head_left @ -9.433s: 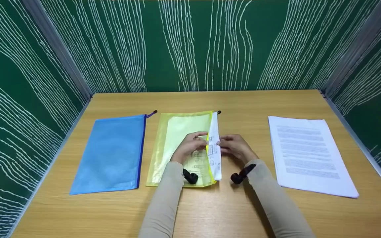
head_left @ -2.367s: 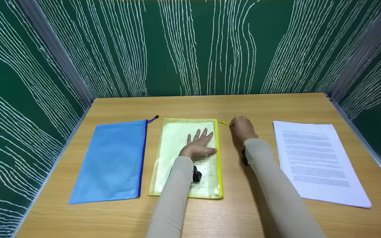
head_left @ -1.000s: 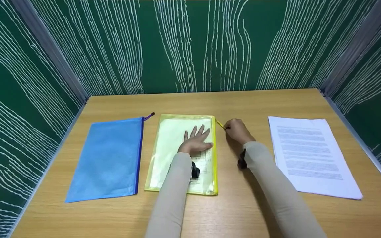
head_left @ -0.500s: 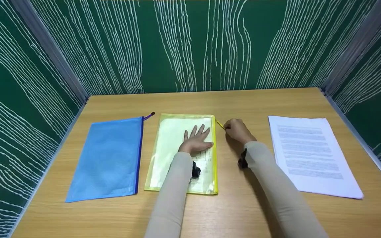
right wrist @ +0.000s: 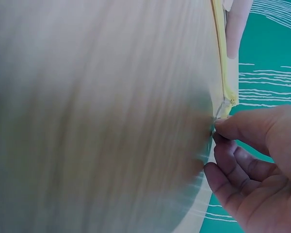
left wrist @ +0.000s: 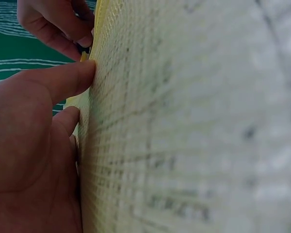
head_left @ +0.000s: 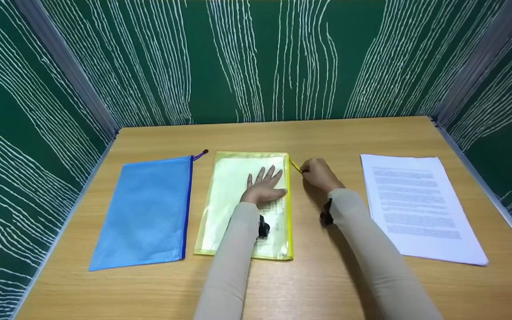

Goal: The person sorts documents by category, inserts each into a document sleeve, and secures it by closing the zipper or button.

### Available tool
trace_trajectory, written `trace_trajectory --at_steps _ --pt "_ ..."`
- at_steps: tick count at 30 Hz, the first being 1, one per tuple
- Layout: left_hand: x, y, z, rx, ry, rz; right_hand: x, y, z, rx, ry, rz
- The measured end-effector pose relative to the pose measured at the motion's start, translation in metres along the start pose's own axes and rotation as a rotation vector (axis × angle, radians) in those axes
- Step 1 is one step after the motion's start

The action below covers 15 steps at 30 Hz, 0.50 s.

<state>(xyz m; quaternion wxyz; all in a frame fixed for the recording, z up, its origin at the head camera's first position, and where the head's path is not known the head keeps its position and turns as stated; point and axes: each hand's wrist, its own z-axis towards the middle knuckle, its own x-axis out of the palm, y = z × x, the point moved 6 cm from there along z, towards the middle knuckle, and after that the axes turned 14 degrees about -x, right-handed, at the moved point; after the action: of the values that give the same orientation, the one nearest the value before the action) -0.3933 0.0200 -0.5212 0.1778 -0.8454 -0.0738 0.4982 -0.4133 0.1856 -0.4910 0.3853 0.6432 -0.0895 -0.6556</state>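
A yellow mesh zipper pouch (head_left: pixel 227 200) with printed paper inside lies in the middle of the table. My left hand (head_left: pixel 262 189) rests on it with fingers spread, the thumb near the zipper edge. Just right of the pouch's far corner, my right hand (head_left: pixel 320 173) pinches the yellow zipper pull cord (head_left: pixel 296 166) between thumb and fingers. The zipper side looks closed along its length. In the left wrist view the mesh (left wrist: pixel 184 121) fills most of the picture; in the right wrist view the right fingers meet at the pouch's corner.
A blue zipper pouch (head_left: pixel 142 213) lies to the left, its purple pull cord (head_left: pixel 200 155) at the far corner. To the right lies a stack of printed paper (head_left: pixel 420 209). Green walls with white lines (head_left: pixel 256 62) enclose the wooden table (head_left: pixel 282 289) at the back and sides.
Earlier both hands were at the pouch's open side, with papers sticking out. Then the left hand lay flat on it and the right took the pull cord. Over the last second, hands stay still.
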Motion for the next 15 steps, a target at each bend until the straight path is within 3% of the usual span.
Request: trace_trajectory --at_steps 15 --pt "-0.0048 -0.0028 0.0021 -0.008 -0.039 -0.001 -0.0042 -0.0022 -0.0054 -0.017 0.018 -0.034"
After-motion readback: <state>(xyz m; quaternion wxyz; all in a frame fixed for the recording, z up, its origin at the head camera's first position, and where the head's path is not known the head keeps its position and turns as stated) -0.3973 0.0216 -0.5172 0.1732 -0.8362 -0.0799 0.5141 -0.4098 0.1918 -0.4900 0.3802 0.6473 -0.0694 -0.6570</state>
